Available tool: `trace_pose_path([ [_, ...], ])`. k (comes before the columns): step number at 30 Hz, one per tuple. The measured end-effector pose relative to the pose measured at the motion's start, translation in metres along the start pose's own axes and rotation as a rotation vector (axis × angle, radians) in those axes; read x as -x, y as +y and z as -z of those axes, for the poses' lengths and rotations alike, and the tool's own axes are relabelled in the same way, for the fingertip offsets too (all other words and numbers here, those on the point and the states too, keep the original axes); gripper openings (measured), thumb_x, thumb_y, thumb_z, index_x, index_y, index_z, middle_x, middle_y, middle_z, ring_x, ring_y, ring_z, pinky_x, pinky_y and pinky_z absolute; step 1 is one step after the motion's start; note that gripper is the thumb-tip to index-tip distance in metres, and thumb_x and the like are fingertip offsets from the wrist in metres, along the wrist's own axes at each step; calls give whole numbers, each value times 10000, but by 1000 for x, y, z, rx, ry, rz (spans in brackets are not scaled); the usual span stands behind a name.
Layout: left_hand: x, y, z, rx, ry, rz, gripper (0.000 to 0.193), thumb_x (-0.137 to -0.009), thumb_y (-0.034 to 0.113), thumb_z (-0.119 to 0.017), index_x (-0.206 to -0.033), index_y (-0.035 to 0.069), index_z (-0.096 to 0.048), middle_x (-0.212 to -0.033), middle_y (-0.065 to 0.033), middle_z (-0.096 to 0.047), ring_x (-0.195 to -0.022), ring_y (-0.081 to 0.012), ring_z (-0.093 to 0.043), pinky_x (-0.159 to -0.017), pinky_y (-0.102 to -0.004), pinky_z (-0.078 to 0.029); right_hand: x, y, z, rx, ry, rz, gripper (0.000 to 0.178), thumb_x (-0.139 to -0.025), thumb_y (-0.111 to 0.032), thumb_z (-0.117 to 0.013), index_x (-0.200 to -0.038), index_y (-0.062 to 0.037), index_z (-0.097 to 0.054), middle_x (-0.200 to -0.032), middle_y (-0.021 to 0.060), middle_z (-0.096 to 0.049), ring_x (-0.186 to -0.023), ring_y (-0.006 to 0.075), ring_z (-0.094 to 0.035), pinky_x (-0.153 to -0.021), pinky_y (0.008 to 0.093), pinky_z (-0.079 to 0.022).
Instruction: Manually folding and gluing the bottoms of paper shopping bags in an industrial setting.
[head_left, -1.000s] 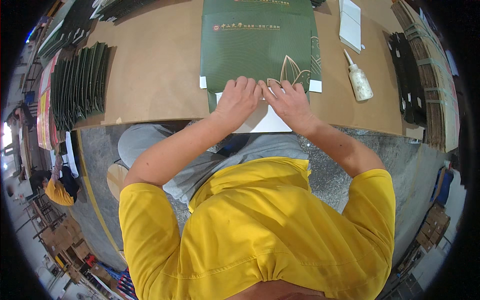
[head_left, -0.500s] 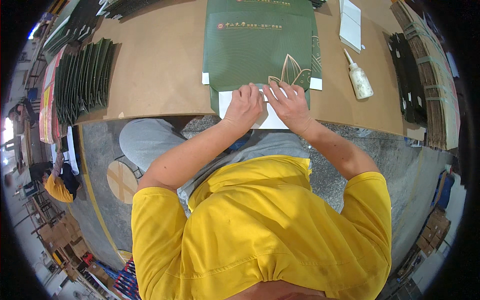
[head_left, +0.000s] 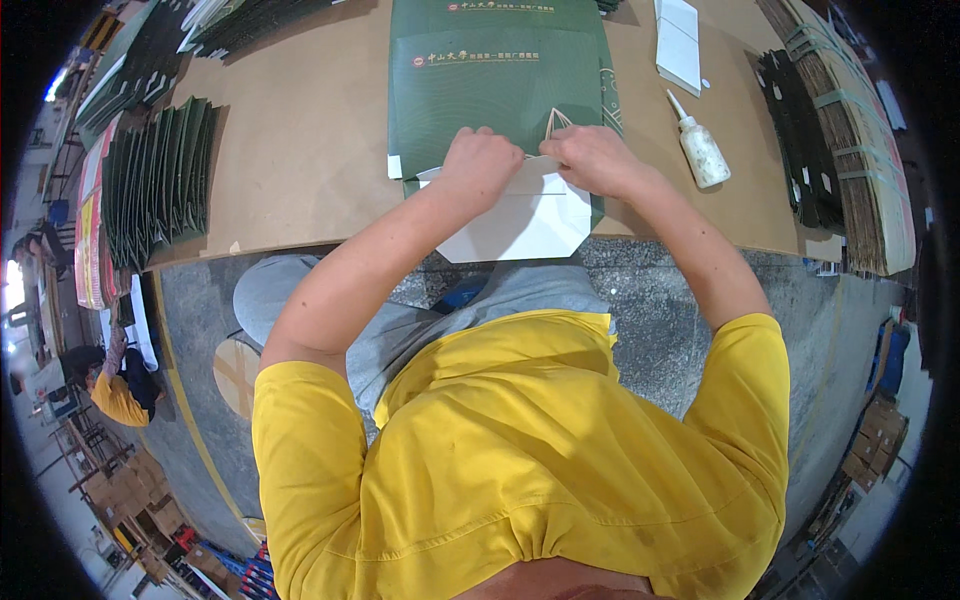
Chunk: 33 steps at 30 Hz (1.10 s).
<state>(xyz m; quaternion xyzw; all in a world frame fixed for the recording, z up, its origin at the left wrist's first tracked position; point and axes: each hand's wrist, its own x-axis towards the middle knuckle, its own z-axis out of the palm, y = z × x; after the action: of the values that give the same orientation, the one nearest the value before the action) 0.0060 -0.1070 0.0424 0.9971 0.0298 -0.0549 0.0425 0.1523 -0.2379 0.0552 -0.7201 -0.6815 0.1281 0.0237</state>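
A flat green paper bag (head_left: 470,105) with gold print lies before me at the table's near side. Its white inner flap (head_left: 520,222), with slanted corners, spreads toward me past the table edge. My left hand (head_left: 482,165) is closed with bent fingers at the fold between green and white, left of the middle. To its right, my right hand (head_left: 597,160) pinches at the same fold. Both sets of fingertips are partly hidden. Another green bag sheet lies beneath and shows at the far end and right side.
On the right lie a squeeze bottle of white glue (head_left: 704,150) and white paper strips (head_left: 678,45). Folded green bags (head_left: 160,180) stand at the left. Dark pieces (head_left: 800,140) and a strapped stack (head_left: 845,130) line the right edge. A round stool (head_left: 237,378) is below left.
Both hands have shifted away from me, up along the fold, and now curl in more. More of the white flap shows. The whole view has shifted slightly.
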Motion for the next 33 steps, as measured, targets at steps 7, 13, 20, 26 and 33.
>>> trace_pose_path([
  [7,-6,1,-6,61,34,16,126,-745,91,-596,-854,67,-654,-869,-93,-654,-881,-282,-622,-725,-411,-522,1,0,-4,13,-21,20,246,-731,-10,-553,-964,-79,-594,-846,116,-627,-849,311,-630,-682,438,-504],
  [13,-4,8,-8,28,5,5,134,-744,64,-575,-856,66,-649,-861,-100,-648,-882,-284,-623,-725,-405,-526,9,9,-10,22,-4,0,187,-722,-1,-562,-895,-72,-573,-825,104,-615,-839,311,-634,-678,426,-509],
  [20,24,27,-31,-103,187,-50,175,-751,131,-556,-889,38,-611,-864,-82,-594,-836,-234,-559,-711,-356,-455,37,-10,-51,398,450,193,113,-687,-181,-578,-749,-135,-496,-727,9,-481,-718,170,-527,-551,285,-418],
  [26,59,45,-59,-234,371,39,426,-772,114,-520,-1149,-82,-509,-1107,-194,-519,-1037,-319,-498,-872,-388,-419,51,-35,-59,536,479,64,314,-760,-171,-544,-1053,-64,-572,-867,75,-541,-830,211,-532,-725,351,-432],
  [33,71,52,-74,-149,339,136,547,-775,103,-536,-1267,-114,-434,-1331,-283,-408,-1233,-403,-404,-986,-429,-384,65,-56,-78,442,402,-70,467,-790,-124,-526,-1234,19,-497,-1225,198,-505,-1155,340,-471,-987,468,-375],
])
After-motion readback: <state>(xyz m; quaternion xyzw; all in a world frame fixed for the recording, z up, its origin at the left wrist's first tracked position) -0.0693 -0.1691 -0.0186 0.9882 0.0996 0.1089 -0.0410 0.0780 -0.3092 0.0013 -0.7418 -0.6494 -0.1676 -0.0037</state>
